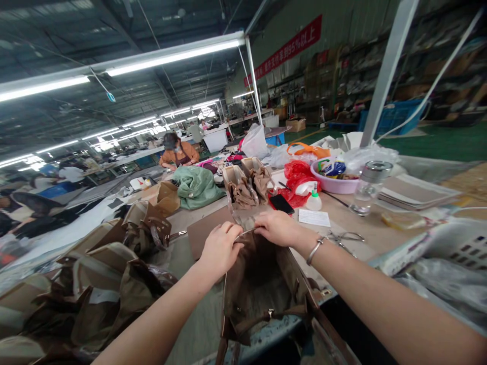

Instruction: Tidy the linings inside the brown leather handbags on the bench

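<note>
The person appears to be at the step of working the far rim of an open, dark-brown soft-sided bag with metal fittings (262,284). It sits between the forearms at the near edge of the brown-topped desk (373,238), its mouth facing up toward the wearer. The bare left hand (222,248) has its grip pinching that rim, thumb against fingers; the grip of the right hand (279,227), the wrist wearing one silver bracelet (315,250), pinches the same edge just beside it. The next move seems to call for keeping the rim taut and aligned between both grips.

Counted, there is one bag in hand and two beige-and-brown upright bags (245,190) beyond it. At left lies a heap of similar brown bags (106,268), at least four, overlapping too much for an exact count. There are also one green cloth bundle (198,186), one black phone (281,204), one white bottle with a green cap (314,202), one white paper slip (314,218), one pair of metal scissors (342,239), one clear lidded jar (369,190) and one lilac plastic basin (335,185).
</note>
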